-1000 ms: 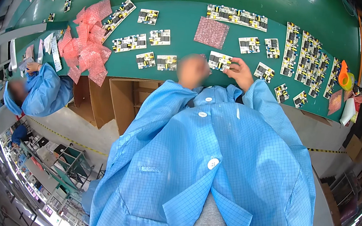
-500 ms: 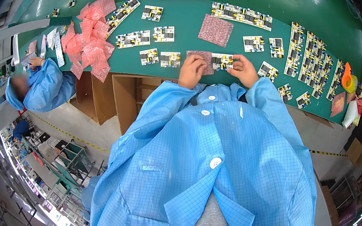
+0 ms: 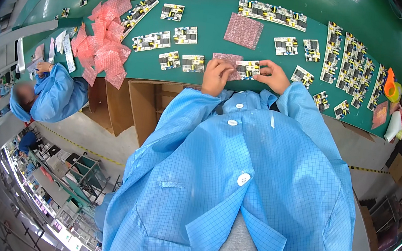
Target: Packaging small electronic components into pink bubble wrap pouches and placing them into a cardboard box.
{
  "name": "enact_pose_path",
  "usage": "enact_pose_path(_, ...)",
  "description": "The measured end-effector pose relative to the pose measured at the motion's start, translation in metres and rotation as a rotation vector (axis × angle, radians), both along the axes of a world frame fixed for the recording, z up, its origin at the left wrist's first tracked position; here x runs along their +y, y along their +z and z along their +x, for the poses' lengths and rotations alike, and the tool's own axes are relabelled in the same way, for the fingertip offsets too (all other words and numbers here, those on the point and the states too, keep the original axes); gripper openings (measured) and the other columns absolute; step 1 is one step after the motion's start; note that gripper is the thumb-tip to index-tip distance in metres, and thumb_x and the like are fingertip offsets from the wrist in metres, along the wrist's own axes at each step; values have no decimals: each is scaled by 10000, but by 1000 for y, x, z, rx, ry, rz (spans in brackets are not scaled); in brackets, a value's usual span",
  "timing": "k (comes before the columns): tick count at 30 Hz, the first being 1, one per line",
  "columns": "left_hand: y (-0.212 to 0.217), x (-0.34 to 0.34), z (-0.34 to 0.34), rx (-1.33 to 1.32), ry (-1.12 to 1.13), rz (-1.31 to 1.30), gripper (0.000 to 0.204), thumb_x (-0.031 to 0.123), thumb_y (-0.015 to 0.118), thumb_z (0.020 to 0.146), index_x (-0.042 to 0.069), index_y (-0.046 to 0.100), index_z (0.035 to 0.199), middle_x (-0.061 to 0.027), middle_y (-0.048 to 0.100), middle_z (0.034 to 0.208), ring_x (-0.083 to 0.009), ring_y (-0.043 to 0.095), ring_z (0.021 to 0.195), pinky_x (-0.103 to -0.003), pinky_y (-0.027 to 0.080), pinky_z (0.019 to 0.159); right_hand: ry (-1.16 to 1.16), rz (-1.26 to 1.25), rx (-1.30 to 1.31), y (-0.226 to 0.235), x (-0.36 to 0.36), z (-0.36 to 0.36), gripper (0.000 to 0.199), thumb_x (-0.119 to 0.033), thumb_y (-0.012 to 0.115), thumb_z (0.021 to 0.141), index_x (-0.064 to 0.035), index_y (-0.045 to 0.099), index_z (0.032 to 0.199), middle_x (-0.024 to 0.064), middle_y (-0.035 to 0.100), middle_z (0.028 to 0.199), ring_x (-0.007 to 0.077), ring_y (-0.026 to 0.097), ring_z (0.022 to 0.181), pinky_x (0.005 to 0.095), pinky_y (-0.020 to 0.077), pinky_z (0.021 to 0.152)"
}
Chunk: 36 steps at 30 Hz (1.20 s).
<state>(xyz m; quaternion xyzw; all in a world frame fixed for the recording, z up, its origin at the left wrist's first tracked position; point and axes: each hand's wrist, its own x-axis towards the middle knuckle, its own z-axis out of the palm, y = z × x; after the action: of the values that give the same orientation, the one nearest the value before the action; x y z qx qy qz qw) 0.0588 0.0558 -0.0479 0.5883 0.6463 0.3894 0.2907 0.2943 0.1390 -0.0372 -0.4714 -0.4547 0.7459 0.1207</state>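
A small circuit board is held between both hands at the near edge of the green bench. The fingers of the right hand are closed on the right end of the board. The fingers of the left hand are closed on a pink bubble bag, and the left end of the board sits right at the bag's mouth. How far the board is inside cannot be told.

The board could be dropped, it seems, because it is held right at the bench edge, above an open cardboard box. The little parts on the board could be caught on the bag if it is pushed in crooked. The thin bag could also be torn by a sharp corner.

Many more boards are laid out around the hands. Two loose boards lie just to the left, and another board lies just to the right. A flat pink sheet lies farther back. A pile of pink bags is well off to the left. Rows of boards fill the right side. The nearby boards could be knocked by a sleeve. Another person in a blue coat is seen working at the far left.
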Motion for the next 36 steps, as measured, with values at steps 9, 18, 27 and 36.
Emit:
enact_pose_path(9,6,3,-1,38,-7,71,100,35,725,776,79,712,864,-73,579,919,-262,553,906,-356,448,795,-23,-30,-22,0,7,-15,494,-63,740,806,-5,519,1245,99,692,956,146,642,895,247,487,778)
enact_pose_path(18,12,2,-4,21,35,55,99,46,737,762,84,718,851,-83,567,1014,-280,521,984,-384,414,871,-171,-145,-173,12,4,-26,487,-116,753,804,-8,533,1224,96,694,1001,146,642,886,244,486,752)
enact_pose_path(27,29,10,-7,44,72,22,86,105,751,760,122,735,842,-94,553,1113,-296,480,1096,-413,369,953,-5,-47,15,12,3,-38,452,2,717,822,-7,504,1220,140,695,1023,172,654,967,283,515,851)
enact_pose_path(36,46,1,-13,30,143,10,84,139,765,767,145,746,848,-83,528,1201,-299,435,1176,-423,328,1002,-106,-68,210,38,4,-35,475,35,698,841,-7,480,1261,139,680,1077,158,644,1002,273,520,857)
